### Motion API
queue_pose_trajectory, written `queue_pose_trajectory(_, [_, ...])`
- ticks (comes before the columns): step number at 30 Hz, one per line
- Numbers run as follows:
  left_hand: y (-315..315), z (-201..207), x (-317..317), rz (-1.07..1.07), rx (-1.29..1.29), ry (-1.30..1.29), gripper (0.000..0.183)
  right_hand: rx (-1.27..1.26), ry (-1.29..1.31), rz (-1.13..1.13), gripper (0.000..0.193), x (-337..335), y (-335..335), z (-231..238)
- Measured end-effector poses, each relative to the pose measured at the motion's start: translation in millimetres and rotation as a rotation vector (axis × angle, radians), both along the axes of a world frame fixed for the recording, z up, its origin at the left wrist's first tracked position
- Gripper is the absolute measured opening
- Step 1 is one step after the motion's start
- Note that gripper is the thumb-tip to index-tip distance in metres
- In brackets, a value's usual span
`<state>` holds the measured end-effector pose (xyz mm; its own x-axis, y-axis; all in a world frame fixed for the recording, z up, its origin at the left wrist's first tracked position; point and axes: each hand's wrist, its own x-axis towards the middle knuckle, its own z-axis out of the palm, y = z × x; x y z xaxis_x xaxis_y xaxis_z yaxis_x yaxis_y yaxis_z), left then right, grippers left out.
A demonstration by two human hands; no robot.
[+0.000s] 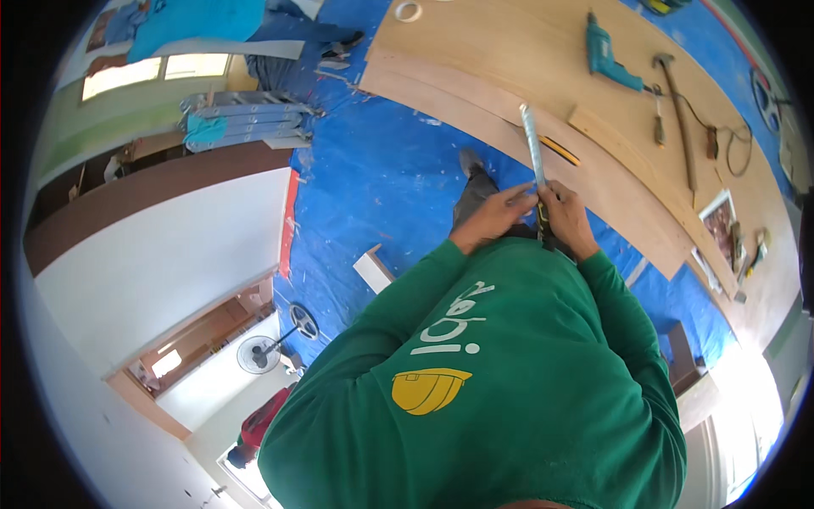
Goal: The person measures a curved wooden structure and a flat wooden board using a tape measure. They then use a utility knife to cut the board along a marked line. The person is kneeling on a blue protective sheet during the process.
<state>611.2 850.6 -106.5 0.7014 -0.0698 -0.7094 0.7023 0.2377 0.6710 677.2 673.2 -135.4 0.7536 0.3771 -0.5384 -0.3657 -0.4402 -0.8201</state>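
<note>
My right hand (pixel 566 218) is closed around what looks like a tape measure (pixel 543 214), its dark body marked with yellow, in front of my waist. From it a pale, shiny strip (pixel 532 140) sticks out, away from me and over the board's near edge. My left hand (pixel 496 217) is beside it with the fingers apart and stretched toward the strip; whether they touch it is unclear. Just right of the strip, a yellow and black utility knife (pixel 560 151) lies on the thin wooden board (pixel 619 191).
A teal drill (pixel 609 59), a hammer (pixel 676 119) and a screwdriver (pixel 659 127) lie on the wooden worktop (pixel 509 42), with a tape roll (pixel 408 12) at its far left. Blue sheeting (pixel 373 195) covers the floor. A ladder (pixel 246 121), a fan (pixel 259 354) and another person (pixel 259 424) are at left.
</note>
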Motion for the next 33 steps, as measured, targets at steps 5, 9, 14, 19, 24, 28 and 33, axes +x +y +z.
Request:
queue_pose_trajectory(5, [56.2, -33.2, 41.3, 0.385, -0.088, -0.293, 0.056, 0.015, -0.218, -0.071, 0.031, 37.9, 123.4, -15.3])
queue_pose_trajectory(9, [174.4, -54.2, 50.5, 0.3, -0.019, -0.063, 0.051, -0.056, -0.334, 0.114, 0.03, 69.5, 224.2, -32.7])
queue_pose_trajectory(14, [334.5, -80.3, 64.7, 0.212, 0.12, 0.166, 0.044, -0.07, -0.004, 0.198, 0.028, 95.2, 361.6, -95.9])
queue_pose_trajectory(19, [494.1, -131.7, 20.5, 0.075, 0.398, 0.316, 0.031, 0.037, 0.235, 0.016, 0.032, 130.0, 511.2, -130.8])
queue_pose_trajectory(24, [572.6, -154.1, -5.5, 0.233, 0.485, 0.36, 0.03, 0.003, 0.397, 0.006, 0.022, 152.7, 595.0, -171.9])
queue_pose_trajectory(28, [591.0, -167.8, -0.6, 0.253, 0.463, 0.422, 0.034, -0.053, 0.373, -0.059, 0.021, 166.1, 625.3, -187.5])
queue_pose_trajectory(33, [588.7, -182.2, 17.5, 0.303, 0.411, 0.407, 0.026, -0.111, 0.276, -0.119, 0.019, 182.2, 631.7, -201.3])
